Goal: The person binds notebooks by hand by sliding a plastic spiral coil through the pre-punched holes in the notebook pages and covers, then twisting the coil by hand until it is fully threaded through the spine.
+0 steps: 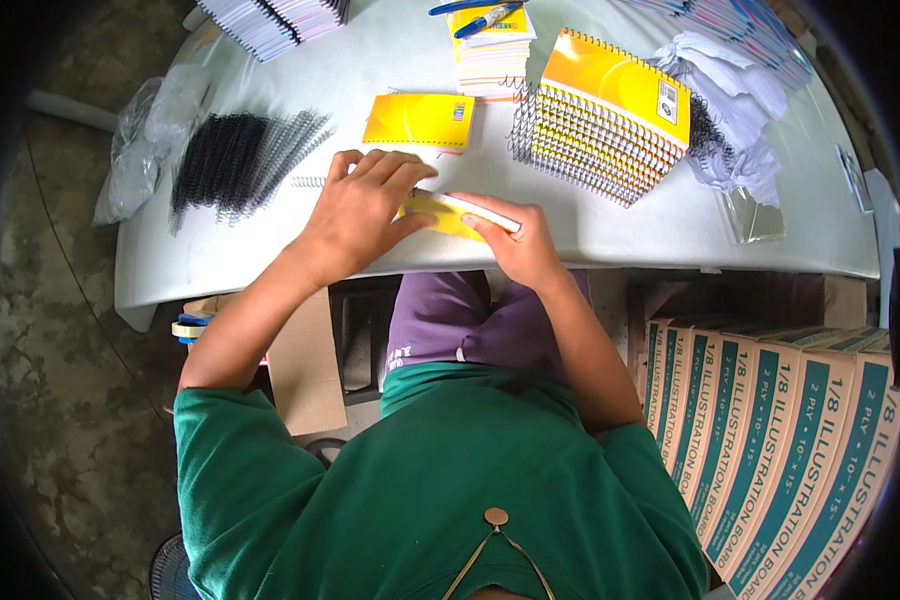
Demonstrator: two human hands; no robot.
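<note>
Table (220,262), one, white — one stack of yellow spiral notebooks (610,120) right, one big heap of black coils (225,165) left. Between them, two hands: left hand (370,205) half-curled, thumb touching one yellow notebook (445,216) — right hand (522,242) clamped on its end, near the table's front edge.

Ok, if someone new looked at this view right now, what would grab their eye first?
Probably the stack of yellow spiral notebooks, right of centre on the white table. Next, the dark heap of black binding coils on the table's left side. Then, near the table's front edge, the left hand and right hand holding a yellow-covered booklet between them.
</note>
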